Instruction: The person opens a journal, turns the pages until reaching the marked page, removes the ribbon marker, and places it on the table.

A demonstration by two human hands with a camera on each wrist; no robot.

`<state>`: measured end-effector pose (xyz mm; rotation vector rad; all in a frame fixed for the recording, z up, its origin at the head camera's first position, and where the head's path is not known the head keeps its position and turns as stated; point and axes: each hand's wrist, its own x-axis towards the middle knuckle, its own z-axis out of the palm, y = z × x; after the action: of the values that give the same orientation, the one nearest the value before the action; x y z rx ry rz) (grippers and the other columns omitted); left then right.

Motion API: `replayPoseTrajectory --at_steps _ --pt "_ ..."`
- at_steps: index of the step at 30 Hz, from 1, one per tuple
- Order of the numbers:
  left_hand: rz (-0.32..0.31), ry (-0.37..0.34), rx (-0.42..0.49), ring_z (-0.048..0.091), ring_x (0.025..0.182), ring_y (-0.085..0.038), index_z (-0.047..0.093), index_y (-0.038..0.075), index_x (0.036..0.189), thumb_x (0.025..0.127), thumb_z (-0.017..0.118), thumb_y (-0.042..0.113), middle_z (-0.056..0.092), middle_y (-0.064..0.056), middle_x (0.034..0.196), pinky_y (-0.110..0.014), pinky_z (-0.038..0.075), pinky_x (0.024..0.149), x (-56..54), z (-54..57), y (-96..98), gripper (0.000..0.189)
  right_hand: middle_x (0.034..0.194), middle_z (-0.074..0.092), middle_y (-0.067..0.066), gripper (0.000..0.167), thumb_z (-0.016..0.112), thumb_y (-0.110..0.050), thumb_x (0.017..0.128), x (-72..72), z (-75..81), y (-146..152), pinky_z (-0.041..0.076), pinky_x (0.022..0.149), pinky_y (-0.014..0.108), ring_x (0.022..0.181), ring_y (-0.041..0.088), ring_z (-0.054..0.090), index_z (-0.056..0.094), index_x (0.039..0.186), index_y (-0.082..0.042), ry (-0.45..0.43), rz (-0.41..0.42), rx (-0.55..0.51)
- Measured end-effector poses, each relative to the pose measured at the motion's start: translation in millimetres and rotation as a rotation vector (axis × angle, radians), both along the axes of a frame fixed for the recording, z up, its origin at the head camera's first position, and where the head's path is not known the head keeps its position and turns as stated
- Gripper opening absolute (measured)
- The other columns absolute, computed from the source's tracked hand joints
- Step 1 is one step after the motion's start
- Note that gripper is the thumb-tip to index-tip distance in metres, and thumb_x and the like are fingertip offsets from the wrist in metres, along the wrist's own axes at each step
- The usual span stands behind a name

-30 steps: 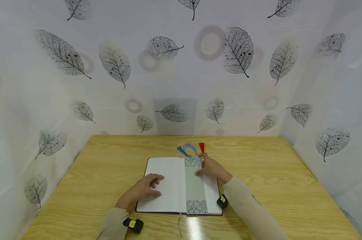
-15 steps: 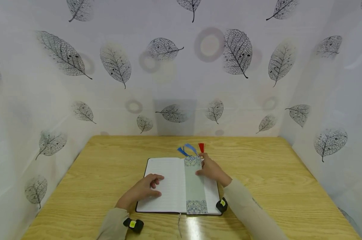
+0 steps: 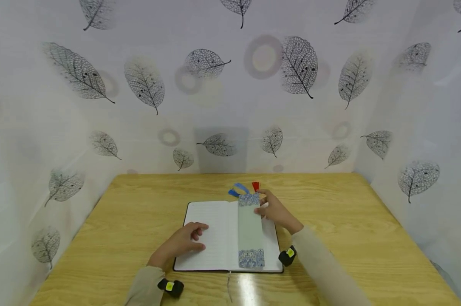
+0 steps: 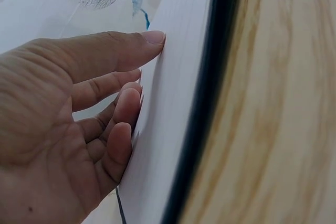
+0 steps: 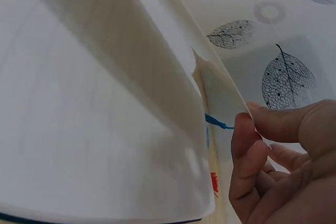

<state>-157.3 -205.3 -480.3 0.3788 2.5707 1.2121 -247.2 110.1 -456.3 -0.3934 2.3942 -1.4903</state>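
Note:
An open lined notebook [image 3: 211, 250] lies on the table. Over its right page is a long pale green bookmark [image 3: 250, 227] with blue patterned ends, pinched near its top right corner by my right hand [image 3: 275, 211]. In the right wrist view, thumb and fingers of that hand [image 5: 294, 156] meet on the bookmark's edge, which stands off the page. A blue tassel [image 3: 234, 193] on a looped cord trails from its top. On the left page rests my left hand [image 3: 180, 242], fingers loosely bent; the left wrist view shows its fingertips touching the paper.
A red tassel [image 3: 255, 186] lies on the wooden table [image 3: 138, 208] just behind the notebook. From the notebook's lower edge hangs a thin ribbon marker [image 3: 229, 287]. Leaf-printed white sheeting [image 3: 219, 106] walls the back and both sides.
My right hand has raised the bookmark off the right page and shifted it slightly away from me and to the right. The blue tassel has moved a little with it. My left hand has stayed put.

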Motion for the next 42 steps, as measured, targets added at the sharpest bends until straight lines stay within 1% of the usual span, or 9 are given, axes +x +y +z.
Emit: replayPoseTrajectory --at_steps 5,9,15,18,20,25,28,35,42 --pt "0.007 -0.007 0.000 0.046 0.090 -0.016 0.058 0.005 0.127 0.080 0.078 0.014 0.050 -0.003 0.098 -0.023 0.040 0.075 -0.9 -1.8 -0.1 0.052 0.103 0.048 0.012 0.069 0.059 -0.008 0.095 -15.6 17.8 16.3 0.041 0.059 0.032 0.071 0.019 0.055 0.020 0.152 -0.006 -0.069 -0.032 -0.036" --pt "0.000 0.007 -0.004 0.047 0.090 -0.016 0.057 0.004 0.127 0.080 0.078 0.014 0.050 -0.003 0.098 -0.023 0.040 0.075 -2.4 -3.7 -0.7 0.053 0.100 0.050 0.007 0.070 0.058 -0.013 0.097 -31.9 26.9 35.2 0.044 0.063 0.035 0.075 0.018 0.057 0.017 0.153 -0.009 -0.098 -0.077 -0.049" --pt "-0.009 0.004 0.000 0.048 0.090 -0.016 0.057 0.004 0.128 0.080 0.078 0.014 0.051 -0.002 0.098 -0.022 0.041 0.076 -3.0 -3.6 0.2 0.054 0.113 0.053 0.012 0.074 0.058 -0.018 0.097 -45.8 25.8 71.5 0.049 0.072 0.036 0.079 0.014 0.058 0.013 0.154 -0.007 -0.107 -0.139 -0.027" --pt "-0.008 -0.002 0.003 0.047 0.090 -0.016 0.057 0.004 0.128 0.080 0.078 0.014 0.050 -0.002 0.098 -0.022 0.041 0.076 -2.7 -3.2 0.8 0.053 0.120 0.051 0.017 0.075 0.057 -0.019 0.097 -44.1 17.1 88.1 0.047 0.070 0.034 0.078 0.014 0.055 0.011 0.155 -0.006 -0.120 -0.138 -0.016" --pt "0.001 -0.007 0.003 0.047 0.090 -0.016 0.057 0.004 0.127 0.079 0.078 0.013 0.051 -0.002 0.098 -0.023 0.041 0.076 -2.2 -3.0 1.2 0.053 0.116 0.053 0.013 0.074 0.057 -0.020 0.097 -41.2 10.7 97.0 0.045 0.066 0.031 0.074 0.014 0.053 0.012 0.155 -0.007 -0.153 -0.143 -0.018" --pt "0.017 -0.005 -0.001 0.047 0.091 -0.016 0.058 0.005 0.127 0.079 0.078 0.012 0.051 -0.003 0.098 -0.023 0.041 0.076 -1.4 -2.6 1.5 0.053 0.078 0.051 -0.002 0.072 0.056 -0.020 0.098 -34.0 -1.4 111.1 0.038 0.060 0.030 0.061 0.011 0.040 0.015 0.155 -0.008 -0.215 -0.124 -0.022" --pt "0.021 -0.010 0.005 0.046 0.091 -0.017 0.058 0.005 0.127 0.079 0.078 0.013 0.050 -0.003 0.098 -0.023 0.040 0.076 -1.2 -3.1 0.9 0.053 0.066 0.044 -0.005 0.070 0.056 -0.019 0.098 -32.2 -6.4 115.4 0.036 0.058 0.029 0.056 0.011 0.034 0.017 0.154 -0.006 -0.219 -0.094 -0.021" --pt "0.010 -0.018 0.025 0.045 0.091 -0.016 0.057 0.005 0.127 0.079 0.079 0.015 0.050 -0.004 0.099 -0.022 0.039 0.075 -0.7 -3.7 -0.2 0.053 0.071 0.044 -0.003 0.070 0.058 -0.016 0.096 -27.5 -16.1 123.3 0.037 0.055 0.027 0.057 0.010 0.035 0.020 0.153 -0.002 -0.227 0.008 -0.003" --pt "0.014 -0.014 0.021 0.046 0.091 -0.017 0.058 0.006 0.127 0.079 0.079 0.016 0.050 -0.003 0.099 -0.022 0.039 0.076 -1.0 -4.6 -1.2 0.054 0.078 0.045 0.000 0.073 0.062 -0.014 0.094 -22.0 -21.3 127.8 0.038 0.055 0.026 0.061 0.011 0.041 0.019 0.150 0.005 -0.173 0.084 0.061"
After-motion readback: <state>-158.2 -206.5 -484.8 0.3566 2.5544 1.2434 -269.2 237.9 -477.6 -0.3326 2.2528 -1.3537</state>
